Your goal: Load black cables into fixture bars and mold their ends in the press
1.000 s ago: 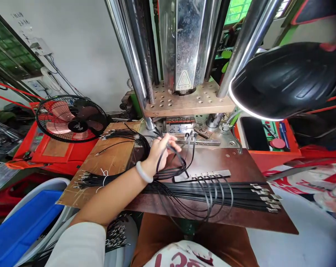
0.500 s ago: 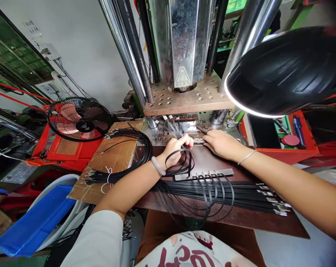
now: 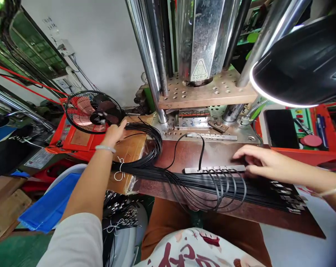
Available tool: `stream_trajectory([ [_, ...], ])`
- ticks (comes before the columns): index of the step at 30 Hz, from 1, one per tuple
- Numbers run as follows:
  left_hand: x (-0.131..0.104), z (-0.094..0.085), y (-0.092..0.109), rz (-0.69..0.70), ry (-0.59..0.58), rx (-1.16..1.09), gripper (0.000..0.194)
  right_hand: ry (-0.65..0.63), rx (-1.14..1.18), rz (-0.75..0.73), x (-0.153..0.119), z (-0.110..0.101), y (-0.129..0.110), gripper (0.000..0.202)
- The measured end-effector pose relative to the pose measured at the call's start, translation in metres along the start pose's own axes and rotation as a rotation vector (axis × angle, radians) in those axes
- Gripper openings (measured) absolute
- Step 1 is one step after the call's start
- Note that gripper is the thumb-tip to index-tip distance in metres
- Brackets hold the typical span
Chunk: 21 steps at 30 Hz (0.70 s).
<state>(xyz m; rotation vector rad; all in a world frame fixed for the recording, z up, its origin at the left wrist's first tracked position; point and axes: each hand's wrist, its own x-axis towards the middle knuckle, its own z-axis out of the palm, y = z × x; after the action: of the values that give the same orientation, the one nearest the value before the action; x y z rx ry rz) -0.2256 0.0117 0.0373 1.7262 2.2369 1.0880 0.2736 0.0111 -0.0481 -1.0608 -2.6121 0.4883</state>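
Observation:
My left hand (image 3: 116, 132) reaches to the upper end of a curved bundle of black cables (image 3: 153, 142) on a cardboard sheet; its fingertips are too small to make out. Near the right end of a metal strip (image 3: 215, 169), my right hand (image 3: 255, 161) hovers with its fingers apart and bent. Several cables stand in that strip and loop toward the front edge. A second metal strip (image 3: 220, 137) lies at the press base, with one cable end on it. Flat black cables with metal ends (image 3: 292, 196) lie along the brown board.
The press plate (image 3: 206, 96) hangs over the base between steel columns. A black fan (image 3: 94, 111) stands at the left, a lit lamp (image 3: 301, 63) at the right. A blue tray (image 3: 51, 202) and a red tray (image 3: 335, 148) flank the work surface.
My left hand has left the press base and moved left to the cable bundle. My right hand has come back from the press toward the nearer strip. The view has shifted left.

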Motion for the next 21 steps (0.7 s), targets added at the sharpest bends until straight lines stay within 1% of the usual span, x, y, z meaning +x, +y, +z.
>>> stream_trajectory([
  [1, 0.004, -0.008, -0.012, 0.005, 0.025, 0.109, 0.043, -0.044, 0.053, 0.002, -0.009, 0.003, -0.006, 0.020],
  [2, 0.006, -0.010, -0.017, 0.036, 0.035, 0.181, 0.038, -0.056, 0.055, 0.007, -0.013, 0.008, -0.012, 0.020],
  [3, 0.005, -0.005, -0.014, 0.089, 0.030, 0.219, 0.034, -0.041, 0.021, 0.009, -0.013, 0.013, -0.018, 0.020],
  [4, 0.001, 0.007, -0.005, 0.157, 0.005, 0.261, 0.030, -0.008, -0.032, 0.010, -0.009, 0.019, -0.022, 0.022],
  [5, -0.006, 0.024, 0.008, 0.237, -0.044, 0.289, 0.029, 0.025, -0.086, 0.011, -0.003, 0.024, -0.025, 0.024],
  [7, -0.026, 0.063, 0.042, 0.422, -0.225, 0.294, 0.026, 0.059, -0.170, 0.018, 0.014, 0.031, -0.025, 0.026],
  [8, -0.037, 0.081, 0.057, 0.548, -0.364, 0.288, 0.026, 0.071, -0.202, 0.021, 0.022, 0.034, -0.023, 0.025],
  [9, -0.049, 0.095, 0.071, 0.716, -0.524, 0.286, 0.031, 0.079, -0.230, 0.025, 0.028, 0.035, -0.021, 0.025],
  [10, -0.061, 0.104, 0.080, 0.853, -0.633, 0.282, 0.039, 0.081, -0.255, 0.028, 0.031, 0.036, -0.019, 0.024],
  [11, -0.071, 0.110, 0.086, 0.953, -0.694, 0.291, 0.048, 0.076, -0.282, 0.029, 0.033, 0.037, -0.017, 0.023],
  [12, -0.080, 0.113, 0.088, 1.000, -0.697, 0.316, 0.054, 0.074, -0.313, 0.025, 0.033, 0.037, -0.016, 0.023],
  [13, -0.085, 0.114, 0.087, 1.003, -0.662, 0.356, 0.054, 0.079, -0.349, 0.016, 0.032, 0.037, -0.015, 0.024],
  [14, -0.088, 0.113, 0.086, 0.991, -0.626, 0.405, 0.048, 0.090, -0.384, -0.001, 0.032, 0.036, -0.014, 0.026],
  [16, -0.082, 0.115, 0.082, 0.988, -0.617, 0.496, 0.030, 0.131, -0.436, -0.045, 0.039, 0.030, -0.009, 0.031],
  [18, -0.060, 0.121, 0.083, 0.975, -0.618, 0.539, 0.025, 0.201, -0.419, -0.058, 0.060, 0.019, 0.000, 0.030],
  [19, -0.045, 0.127, 0.087, 0.940, -0.586, 0.543, 0.027, 0.244, -0.390, -0.049, 0.075, 0.011, 0.007, 0.029],
  [21, -0.008, 0.140, 0.097, 0.827, -0.478, 0.533, 0.035, 0.342, -0.300, -0.024, 0.114, -0.004, 0.022, 0.023],
])
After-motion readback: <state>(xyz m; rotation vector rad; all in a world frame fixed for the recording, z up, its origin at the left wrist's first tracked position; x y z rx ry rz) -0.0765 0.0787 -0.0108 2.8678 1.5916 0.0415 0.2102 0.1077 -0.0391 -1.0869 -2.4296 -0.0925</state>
